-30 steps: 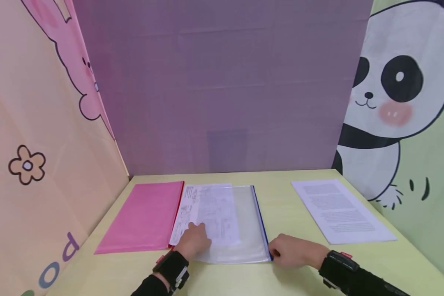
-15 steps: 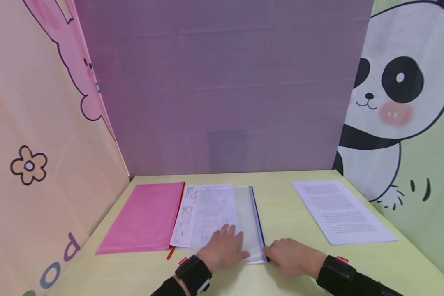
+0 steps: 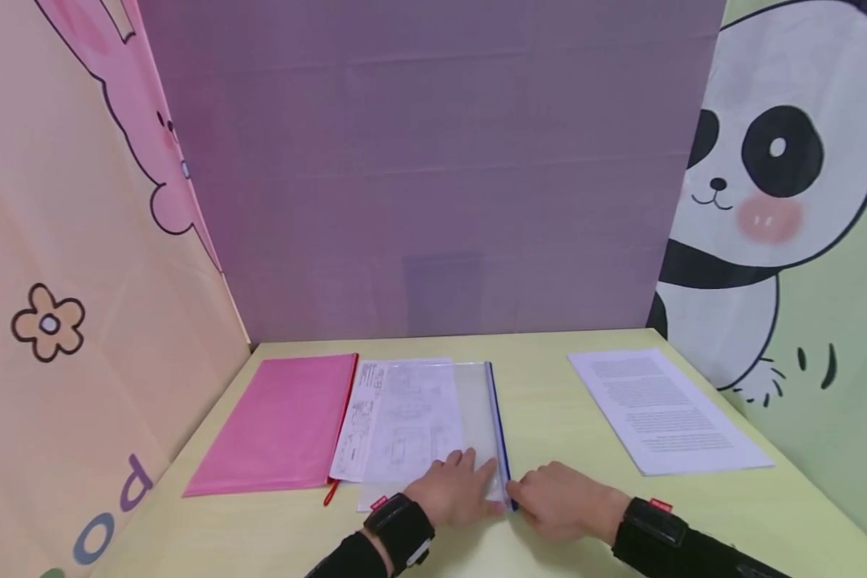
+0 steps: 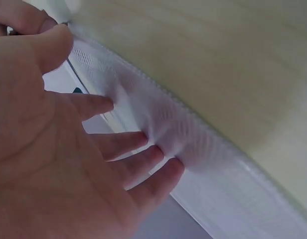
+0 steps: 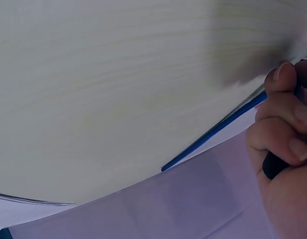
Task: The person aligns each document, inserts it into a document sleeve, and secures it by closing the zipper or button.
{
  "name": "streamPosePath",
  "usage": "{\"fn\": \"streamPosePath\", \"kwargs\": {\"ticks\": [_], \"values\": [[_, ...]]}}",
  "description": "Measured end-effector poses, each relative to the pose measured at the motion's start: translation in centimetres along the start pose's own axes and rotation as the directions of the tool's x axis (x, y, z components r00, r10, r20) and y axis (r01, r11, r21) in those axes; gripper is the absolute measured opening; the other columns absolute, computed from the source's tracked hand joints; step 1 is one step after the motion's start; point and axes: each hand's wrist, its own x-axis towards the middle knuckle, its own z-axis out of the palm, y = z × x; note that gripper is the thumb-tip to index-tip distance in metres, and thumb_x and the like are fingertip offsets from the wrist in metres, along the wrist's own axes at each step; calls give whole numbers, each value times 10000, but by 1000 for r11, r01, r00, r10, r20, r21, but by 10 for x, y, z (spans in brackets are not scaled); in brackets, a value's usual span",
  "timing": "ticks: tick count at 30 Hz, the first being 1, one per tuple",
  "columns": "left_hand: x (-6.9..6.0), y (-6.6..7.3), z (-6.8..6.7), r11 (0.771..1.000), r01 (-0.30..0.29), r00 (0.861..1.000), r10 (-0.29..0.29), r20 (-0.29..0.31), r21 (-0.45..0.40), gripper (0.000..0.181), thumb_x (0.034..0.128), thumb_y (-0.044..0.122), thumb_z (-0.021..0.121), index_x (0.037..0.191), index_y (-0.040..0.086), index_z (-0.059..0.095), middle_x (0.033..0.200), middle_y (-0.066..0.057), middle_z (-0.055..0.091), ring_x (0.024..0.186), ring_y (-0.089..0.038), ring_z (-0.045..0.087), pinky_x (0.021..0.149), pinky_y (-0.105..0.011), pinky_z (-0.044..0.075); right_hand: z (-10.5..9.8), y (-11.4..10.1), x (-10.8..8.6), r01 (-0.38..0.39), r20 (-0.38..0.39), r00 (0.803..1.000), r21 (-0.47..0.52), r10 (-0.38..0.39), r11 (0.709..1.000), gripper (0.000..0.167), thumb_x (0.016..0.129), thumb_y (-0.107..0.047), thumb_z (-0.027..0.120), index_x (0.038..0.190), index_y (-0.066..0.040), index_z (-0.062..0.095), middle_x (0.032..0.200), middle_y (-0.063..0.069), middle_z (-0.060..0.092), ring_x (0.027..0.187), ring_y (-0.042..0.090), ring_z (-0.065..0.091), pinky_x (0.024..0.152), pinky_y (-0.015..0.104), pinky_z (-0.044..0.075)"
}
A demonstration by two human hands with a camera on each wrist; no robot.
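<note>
A clear plastic document bag (image 3: 479, 417) with a blue edge strip (image 3: 499, 425) lies flat at the table's middle. A printed sheet (image 3: 354, 425) sticks out past its left side and shows through the plastic; whether it is under or inside, I cannot tell. My left hand (image 3: 453, 487) rests on the bag's near right part, fingers spread; the left wrist view shows its fingertips (image 4: 173, 169) pressing the plastic. At the strip's near end, my right hand (image 3: 567, 499) pinches the corner with curled fingers. In the right wrist view, something dark (image 5: 275, 167) shows between those fingers, its kind unclear.
To the left lies a pink document bag (image 3: 278, 425) with a red edge and a red pull tab (image 3: 331, 492). Printed sheets (image 3: 668, 413) lie on the right of the table (image 3: 549, 393). A purple cloth panel (image 3: 448, 160) stands behind.
My left hand has moved right from the sheet's near edge to the bag's near right part, and its fingers have spread. The bag's near right corner and my right hand have shifted slightly left.
</note>
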Motion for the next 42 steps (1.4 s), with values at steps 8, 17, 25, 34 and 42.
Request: {"fn": "streamPosePath", "kwargs": {"ticks": [8, 17, 25, 34, 42], "values": [[2, 1, -1, 1000, 12, 1000, -12, -3, -24, 718, 914, 679, 570, 1525, 315, 476, 1545, -97, 440, 1416, -325, 400, 1118, -619, 336, 1, -5, -3, 4, -8, 1000, -129, -5, 992, 105, 912, -248, 679, 907, -158, 624, 645, -32, 526, 535, 128, 492, 530, 304, 444], [4, 3, 1, 999, 28, 999, -28, -20, -26, 730, 885, 686, 614, 1508, 324, 494, 1566, -98, 411, 1439, -337, 363, 1079, -660, 362, 7, -1, -4, 53, -41, 997, -232, -64, 971, 163, 882, -286, 676, 782, -181, 601, 622, -57, 492, 516, 116, 453, 500, 290, 386], [5, 3, 0, 997, 36, 999, -37, -11, -65, 731, 876, 689, 628, 1500, 333, 498, 1598, -116, 383, 1465, -363, 343, 1102, -657, 336, 7, 2, -3, 80, -38, 995, -265, -93, 961, 190, 890, -308, 669, 761, -190, 594, 602, -70, 474, 503, 107, 439, 487, 286, 363], [0, -3, -1, 996, 52, 998, -54, -31, -66, 729, 867, 674, 654, 1490, 323, 516, 1577, -120, 410, 1446, -362, 372, 1086, -660, 354, 11, 5, 7, 82, 6, 997, -204, -82, 976, 171, 939, -303, 642, 813, -196, 600, 621, -88, 465, 519, 94, 424, 510, 271, 362], [2, -2, 0, 998, 48, 998, -50, -31, -42, 735, 866, 689, 643, 1495, 335, 508, 1573, -102, 417, 1442, -345, 378, 1081, -648, 367, 10, 10, 10, 32, 27, 999, -174, -28, 984, 165, 944, -315, 648, 845, -186, 623, 627, -78, 466, 531, 105, 417, 539, 270, 385]]}}
